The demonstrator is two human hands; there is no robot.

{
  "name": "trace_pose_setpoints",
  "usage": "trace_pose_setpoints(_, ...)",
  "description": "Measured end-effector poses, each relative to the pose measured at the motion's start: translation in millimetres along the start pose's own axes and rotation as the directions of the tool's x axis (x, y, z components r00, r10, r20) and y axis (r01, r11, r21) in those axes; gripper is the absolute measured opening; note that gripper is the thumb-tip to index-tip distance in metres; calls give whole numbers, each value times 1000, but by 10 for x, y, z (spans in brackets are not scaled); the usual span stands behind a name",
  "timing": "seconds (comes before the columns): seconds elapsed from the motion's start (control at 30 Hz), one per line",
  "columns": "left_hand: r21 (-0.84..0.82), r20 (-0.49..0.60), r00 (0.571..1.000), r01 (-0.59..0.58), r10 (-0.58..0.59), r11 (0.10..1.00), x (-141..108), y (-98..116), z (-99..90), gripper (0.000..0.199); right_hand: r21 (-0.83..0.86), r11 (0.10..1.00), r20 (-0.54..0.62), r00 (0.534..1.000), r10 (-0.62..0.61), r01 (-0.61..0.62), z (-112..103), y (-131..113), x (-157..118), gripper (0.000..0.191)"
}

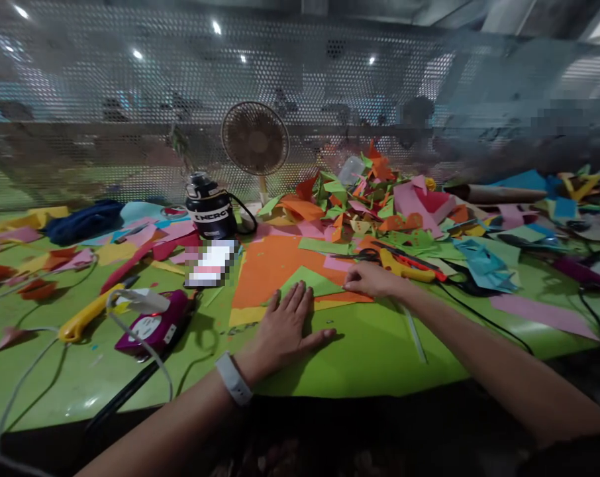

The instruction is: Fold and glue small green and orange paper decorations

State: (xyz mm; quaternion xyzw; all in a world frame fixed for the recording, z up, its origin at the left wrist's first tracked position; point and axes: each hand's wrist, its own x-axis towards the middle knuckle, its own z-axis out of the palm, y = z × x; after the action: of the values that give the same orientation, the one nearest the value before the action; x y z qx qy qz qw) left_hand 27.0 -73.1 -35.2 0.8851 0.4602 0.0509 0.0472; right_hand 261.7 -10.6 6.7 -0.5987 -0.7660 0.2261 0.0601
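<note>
1. A folded-looking piece of green paper (317,281), roughly triangular, is being held on a large orange sheet (263,262), near the front edge of a bright green bench (359,371). A strip of yellow paper (243,317) is being left showing below the orange.
2. The left hand (287,324) is being laid palm down, fingers spread wide; nothing is being clasped, but the paper's left part is being pressed by the fingertips. (A pale band (234,379) is being worn on that wrist.)
3. The grip of the right hand (372,279) is being kept narrow, thumb and fingers drawn together at the paper's right corner, which appears to be being pinched.
4. The paper is being judged very light, thin and bendable, easily creased or torn, and liable to slide over the sheet beneath. It is best being taken by a corner or edge between fingertips, with the middle being steadied by a flat hand.
5. Beyond the right hand, a yellow-handled tool (404,266) is being backed by a heap of coloured paper scraps (359,205). To the left, a phone (213,264) and a dark bottle (210,215) are being overlooked by a round fan (255,139).
</note>
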Motion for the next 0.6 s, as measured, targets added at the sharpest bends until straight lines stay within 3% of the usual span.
trace_pose_setpoints(0.1, 5, 0, 1000, 3, -3, 1000, -9, 21, -40, 95, -52, 998, -117, 993, 31, -37, -27, -89, -127, 14)
trace_pose_setpoints(0.17, 9, -2, 1000, -2, 2, 1000, -13, 28, -56, 94, -89, 996, -231, 973, 3, -24, 64, -216, -210, 27)
trace_pose_setpoints(0.2, 13, -3, 1000, -7, 7, 1000, -14, 28, -60, 93, -107, 994, -272, 962, -33, 3, 140, -285, -244, 33)
trace_pose_setpoints(0.23, 16, -3, 1000, -14, 14, 1000, -13, 25, -60, 92, -160, 981, -296, 943, -153, 109, 230, -350, -272, 38)
trace_pose_setpoints(0.27, 20, -4, 1000, -21, 21, 1000, -12, 21, -57, 91, -210, 956, -269, 928, -258, 205, 324, -405, -294, 45)
trace_pose_setpoints(0.33, 28, -14, 999, -37, 38, 999, -8, 9, -44, 90, -271, 917, -176, 921, -347, 294, 490, -470, -318, 54)
trace_pose_setpoints(0.43, 45, -34, 998, -59, 61, 997, -4, -10, -14, 86, -284, 910, -63, 941, -331, 301, 610, -467, -334, 62)
trace_pose_setpoints(0.6, 74, -59, 997, -53, 57, 996, -8, -20, 10, 82, -296, 909, -24, 949, -313, 292, 578, -419, -363, 65)
